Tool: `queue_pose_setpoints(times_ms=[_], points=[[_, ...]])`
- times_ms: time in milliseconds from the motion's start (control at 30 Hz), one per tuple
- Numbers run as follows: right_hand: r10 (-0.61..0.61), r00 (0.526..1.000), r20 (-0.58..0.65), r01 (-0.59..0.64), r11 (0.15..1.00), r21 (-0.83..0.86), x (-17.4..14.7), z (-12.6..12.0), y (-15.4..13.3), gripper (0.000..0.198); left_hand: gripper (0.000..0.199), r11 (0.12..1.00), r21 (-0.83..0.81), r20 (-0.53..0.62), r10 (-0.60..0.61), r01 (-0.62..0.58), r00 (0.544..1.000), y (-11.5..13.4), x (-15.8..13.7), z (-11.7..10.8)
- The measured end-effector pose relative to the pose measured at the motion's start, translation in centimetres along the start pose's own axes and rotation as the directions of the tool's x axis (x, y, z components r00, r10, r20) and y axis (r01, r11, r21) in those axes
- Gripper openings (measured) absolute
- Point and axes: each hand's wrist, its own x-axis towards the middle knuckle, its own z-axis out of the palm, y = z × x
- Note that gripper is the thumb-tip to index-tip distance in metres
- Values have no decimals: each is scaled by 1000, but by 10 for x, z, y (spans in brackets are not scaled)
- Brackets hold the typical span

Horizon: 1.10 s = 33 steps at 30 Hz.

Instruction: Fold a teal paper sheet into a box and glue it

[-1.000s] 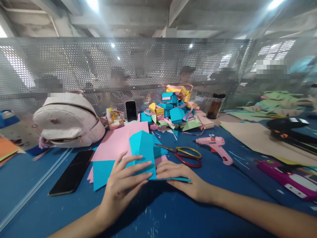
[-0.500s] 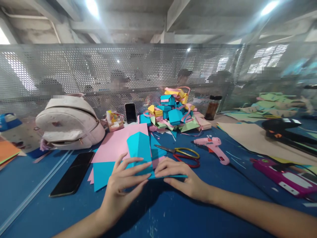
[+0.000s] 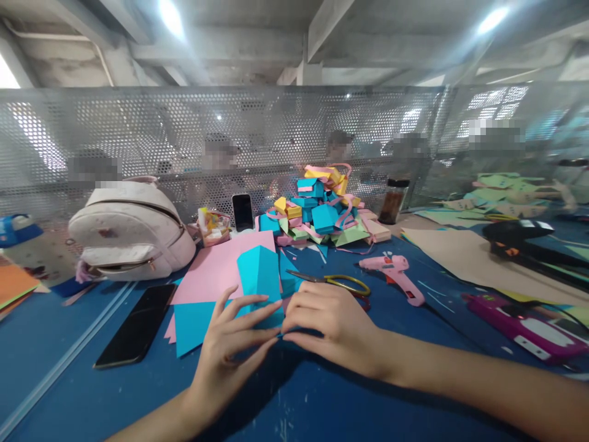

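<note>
A folded piece of blue paper (image 3: 260,273) stands partly upright between my hands, its lower part hidden behind my fingers. My left hand (image 3: 239,344) lies against its near side, thumb and fingertips closed at the bottom edge. My right hand (image 3: 326,322) pinches the paper's lower fold just beside the left fingertips. Behind it to the left, a pink sheet (image 3: 216,270) lies over another blue sheet (image 3: 191,322). Scissors (image 3: 347,283) with yellow and red handles rest beyond my right hand, which partly covers them.
Farther right lie a pink glue gun (image 3: 391,270), a magenta device (image 3: 524,328) and a black stapler-like tool (image 3: 529,245). A pile of folded paper pieces (image 3: 322,209) stands at the back. On the left are a black phone (image 3: 135,325) and a white backpack (image 3: 133,233).
My right hand has slid left along the paper's lower fold, up to my left fingertips. It now hides the strip that stuck out to the right and more of the scissors.
</note>
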Motion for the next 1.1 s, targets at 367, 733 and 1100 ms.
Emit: queue_pose_setpoints(times_ms=[367,733,1100], points=[[62,998,3,-62,998,33,9,5,0,7,23,998,-35,-35,-62,61,997,-6,-1,2],[151,988,43,-153,987,48,15,-3,1,6,23,999,-9,-39,-43,43,998,-6,0,1],[264,959,99,-277,950,146,14,-4,3,2,25,1000,26,-24,-5,5,1000,-5,0,0]])
